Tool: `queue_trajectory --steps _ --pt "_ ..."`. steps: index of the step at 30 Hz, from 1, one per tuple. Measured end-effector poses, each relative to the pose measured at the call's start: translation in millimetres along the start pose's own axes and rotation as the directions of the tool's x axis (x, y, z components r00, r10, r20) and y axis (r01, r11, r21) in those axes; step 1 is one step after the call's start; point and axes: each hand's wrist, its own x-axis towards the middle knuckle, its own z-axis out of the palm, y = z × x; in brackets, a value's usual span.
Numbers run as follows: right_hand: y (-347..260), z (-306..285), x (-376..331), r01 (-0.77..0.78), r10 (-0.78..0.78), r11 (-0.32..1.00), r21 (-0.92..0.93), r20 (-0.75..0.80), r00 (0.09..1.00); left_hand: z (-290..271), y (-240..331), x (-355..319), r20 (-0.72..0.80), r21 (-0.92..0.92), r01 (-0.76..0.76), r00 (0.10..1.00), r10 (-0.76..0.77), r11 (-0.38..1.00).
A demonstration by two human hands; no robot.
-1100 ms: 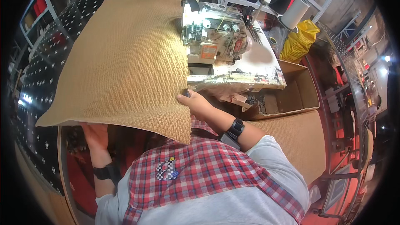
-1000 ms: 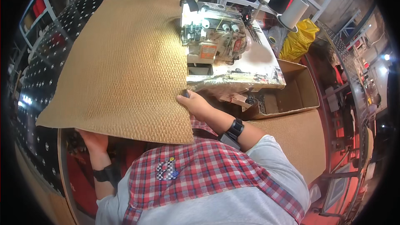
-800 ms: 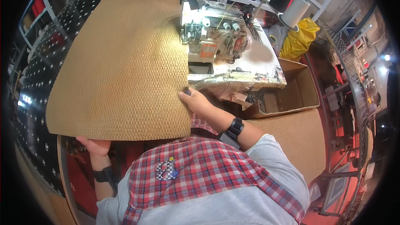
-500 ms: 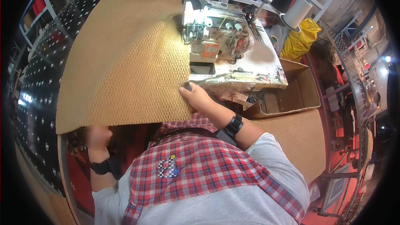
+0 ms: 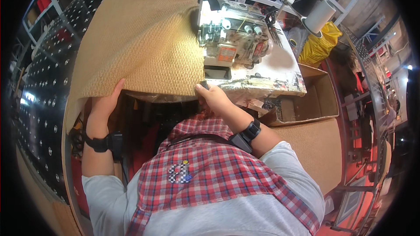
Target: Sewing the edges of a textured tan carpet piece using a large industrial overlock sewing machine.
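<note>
A large tan woven mat (image 5: 144,48) lies across the work surface, its right edge running under the lit head of an overlock sewing machine (image 5: 236,35). At the mat's near edge my left hand (image 5: 103,105) is closed on it, thumb on top and fingers hidden below. My right hand (image 5: 214,98) pinches the mat's near right corner, just in front of the machine's white bed (image 5: 280,72). Something small and dark shows by its fingertips; I cannot make out what. The mat ripples near the machine and droops at its left front corner.
A cardboard box (image 5: 313,120) stands right of the machine, beside another tan woven piece (image 5: 310,153). Behind are a yellow plastic bag (image 5: 319,43) and a white thread cone (image 5: 321,15). A black table with rows of metal studs (image 5: 41,100) borders the left.
The mat has shifted forward, away from me, so its near edge sits farther off. My left hand has risen from below and taken hold of that edge. My right hand stays at the corner.
</note>
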Motion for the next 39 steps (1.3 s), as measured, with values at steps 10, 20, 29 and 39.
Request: queue_trajectory --steps 10,20,29,39 --pt "19.1 -9.4 7.5 0.002 -0.005 0.994 0.111 0.032 0.999 36.2 -16.1 65.3 -0.190 0.102 -0.289 0.933 0.304 0.952" --pt "17.2 -11.6 11.7 -0.021 0.017 0.993 0.119 0.042 0.999 45.4 1.0 116.5 -0.226 0.146 -0.310 0.914 0.337 0.939" --pt "-1.4 1.1 32.2 0.029 -0.034 0.975 0.221 0.020 0.999 52.7 22.7 76.4 -0.317 0.005 -0.375 0.878 0.357 0.927" --pt "-18.9 23.7 42.4 0.103 -0.070 0.798 0.594 -0.077 0.995 31.1 50.4 -80.3 -0.053 0.236 -0.641 0.742 0.669 0.730"
